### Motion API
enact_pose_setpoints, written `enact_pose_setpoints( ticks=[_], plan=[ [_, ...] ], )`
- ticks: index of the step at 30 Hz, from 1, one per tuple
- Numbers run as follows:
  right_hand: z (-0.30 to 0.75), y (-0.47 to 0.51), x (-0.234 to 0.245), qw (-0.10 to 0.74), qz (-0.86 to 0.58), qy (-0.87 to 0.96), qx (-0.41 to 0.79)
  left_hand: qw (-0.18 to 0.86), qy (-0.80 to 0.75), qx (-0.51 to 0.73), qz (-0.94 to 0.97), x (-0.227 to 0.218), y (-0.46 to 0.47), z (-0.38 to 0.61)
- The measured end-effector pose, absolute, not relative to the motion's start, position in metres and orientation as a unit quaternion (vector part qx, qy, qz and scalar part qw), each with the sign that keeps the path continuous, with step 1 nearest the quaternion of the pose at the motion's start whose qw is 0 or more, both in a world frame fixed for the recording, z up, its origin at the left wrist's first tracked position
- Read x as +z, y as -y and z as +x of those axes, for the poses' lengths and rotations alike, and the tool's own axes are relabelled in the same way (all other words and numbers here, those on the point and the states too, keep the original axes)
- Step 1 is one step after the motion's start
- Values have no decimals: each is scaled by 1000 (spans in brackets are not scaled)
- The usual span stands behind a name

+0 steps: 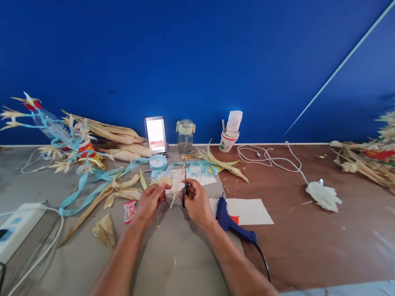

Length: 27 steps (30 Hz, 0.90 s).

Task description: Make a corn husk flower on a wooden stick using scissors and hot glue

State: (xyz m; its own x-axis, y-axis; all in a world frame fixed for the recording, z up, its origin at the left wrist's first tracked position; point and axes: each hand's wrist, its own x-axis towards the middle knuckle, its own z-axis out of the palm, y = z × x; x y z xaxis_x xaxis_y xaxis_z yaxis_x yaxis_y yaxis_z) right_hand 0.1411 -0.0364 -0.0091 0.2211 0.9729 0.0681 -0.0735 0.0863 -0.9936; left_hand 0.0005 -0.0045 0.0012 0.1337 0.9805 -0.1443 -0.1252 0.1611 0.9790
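My left hand (151, 202) is closed in a pinch on a pale corn husk piece (164, 181) held just above the table. My right hand (196, 201) is wrapped round dark-handled scissors (185, 188), whose blades point up toward the husk piece. Both hands meet over a grey mat (175, 261) near the table's middle. Thin husk trimmings (172, 200) lie under the hands.
A blue glue gun (232, 220) lies on white paper (252, 211) right of my right hand. Light blue ribbon and its spool (158, 162), husk piles (117, 136), a glass jar (185, 136), a paper cup (228, 140), a white cable (274, 158) and a power strip (4, 234) surround them.
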Motion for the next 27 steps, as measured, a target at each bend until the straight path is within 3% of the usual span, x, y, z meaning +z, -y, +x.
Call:
enact_pose_setpoints(
  ticks=[5,14,19,27],
  plan=[
    [151,34,-16,536,-516,507,436,558,-505,366,547,-1,1,-8],
    [159,35,-7,516,-510,515,458,549,-489,320,598,-2,1,-10],
    [157,33,-3,549,-506,480,461,541,-490,306,612,-6,0,-9],
    [139,36,2,627,-481,381,480,482,-546,393,561,-4,1,0]
  ],
)
